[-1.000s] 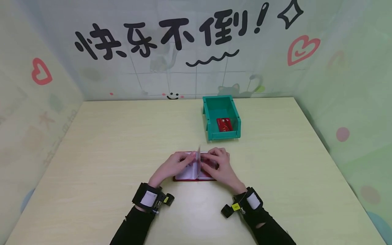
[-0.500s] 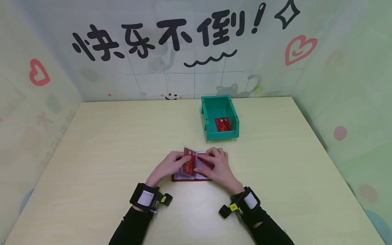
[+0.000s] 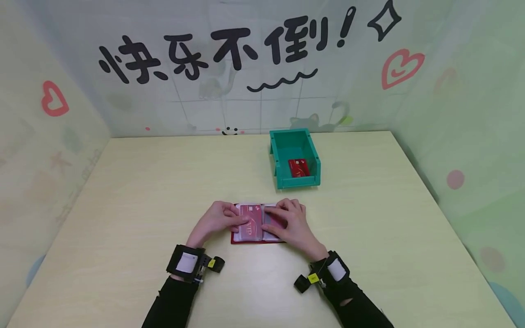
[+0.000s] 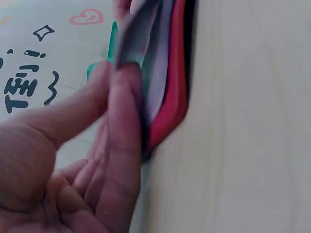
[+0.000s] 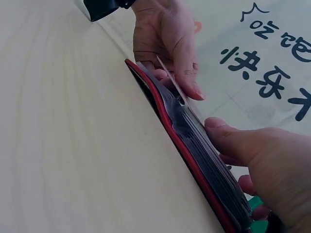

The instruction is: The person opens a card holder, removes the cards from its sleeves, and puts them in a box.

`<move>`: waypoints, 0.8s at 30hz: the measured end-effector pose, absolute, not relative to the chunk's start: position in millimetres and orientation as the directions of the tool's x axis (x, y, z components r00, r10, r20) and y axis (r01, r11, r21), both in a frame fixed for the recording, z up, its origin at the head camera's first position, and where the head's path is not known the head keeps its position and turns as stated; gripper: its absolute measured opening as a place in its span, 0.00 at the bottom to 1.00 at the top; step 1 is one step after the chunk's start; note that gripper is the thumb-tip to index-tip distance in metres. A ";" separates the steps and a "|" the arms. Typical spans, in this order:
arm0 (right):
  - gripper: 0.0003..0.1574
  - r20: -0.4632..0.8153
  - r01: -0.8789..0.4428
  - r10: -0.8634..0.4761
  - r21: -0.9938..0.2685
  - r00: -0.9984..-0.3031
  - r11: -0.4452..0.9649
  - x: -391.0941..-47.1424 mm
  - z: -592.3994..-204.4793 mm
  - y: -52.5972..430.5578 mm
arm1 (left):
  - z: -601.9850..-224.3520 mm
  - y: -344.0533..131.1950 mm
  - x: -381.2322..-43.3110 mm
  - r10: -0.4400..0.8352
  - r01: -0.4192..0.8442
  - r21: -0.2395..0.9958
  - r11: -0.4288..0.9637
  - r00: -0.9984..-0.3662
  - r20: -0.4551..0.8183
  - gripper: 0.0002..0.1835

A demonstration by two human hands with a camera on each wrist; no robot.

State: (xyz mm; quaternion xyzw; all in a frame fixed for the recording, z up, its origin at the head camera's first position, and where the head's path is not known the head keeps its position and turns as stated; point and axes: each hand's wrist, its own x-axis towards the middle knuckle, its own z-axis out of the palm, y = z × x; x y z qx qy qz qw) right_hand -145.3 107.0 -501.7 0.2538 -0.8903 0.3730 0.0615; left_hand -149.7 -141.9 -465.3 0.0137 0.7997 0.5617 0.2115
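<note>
A red-covered card holder (image 3: 268, 236) with clear sleeve pages lies spread on the table in the head view. On its left half is a sleeve holding a red card (image 3: 253, 232). My left hand (image 3: 218, 217) pinches this sleeve page (image 4: 133, 41) between thumb and forefinger; the left wrist view shows it lifted off the pages beneath. My right hand (image 3: 296, 225) holds the right half, thumb and forefinger on the pages and the other fingers at the far edge. In the right wrist view the stacked pages (image 5: 209, 160) stand between cover and thumb.
Behind the card holder stands a green open-front bin (image 3: 298, 182) with a red card (image 3: 299, 168) inside. The pale wooden table (image 3: 143, 182) is bordered by a printed backdrop (image 3: 262, 109) at the back and sides.
The sleeve page with the red card has turned from upright over to the left half. My left hand has moved left with it; my right hand has stayed almost still.
</note>
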 end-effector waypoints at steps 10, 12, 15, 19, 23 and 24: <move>0.12 0.161 -0.385 -0.371 -0.630 -0.914 0.675 -139.7 -478.9 92.9 | -464.1 -136.2 -150.2 0.221 -0.227 0.866 0.445 -0.909 -0.352 0.14; 0.13 0.126 -0.352 -0.356 -0.631 -0.926 0.692 -138.6 -474.3 89.7 | -463.0 -135.4 -150.2 0.226 -0.221 0.861 0.458 -0.908 -0.353 0.14; 0.14 0.091 -0.320 -0.342 -0.629 -0.935 0.708 -137.3 -469.3 86.0 | -461.8 -135.1 -150.3 0.233 -0.218 0.857 0.467 -0.904 -0.358 0.13; 0.15 0.068 -0.303 -0.334 -0.616 -0.940 0.727 -136.8 -466.2 82.4 | -460.4 -134.8 -150.0 0.243 -0.207 0.852 0.480 -0.902 -0.356 0.11; 0.16 0.048 -0.286 -0.325 -0.603 -0.945 0.745 -137.4 -465.2 79.8 | -458.8 -133.5 -149.3 0.249 -0.183 0.842 0.508 -0.904 -0.346 0.11; 0.16 0.043 -0.282 -0.322 -0.601 -0.946 0.748 -137.6 -465.3 79.4 | -458.6 -133.2 -149.1 0.247 -0.184 0.840 0.511 -0.905 -0.348 0.11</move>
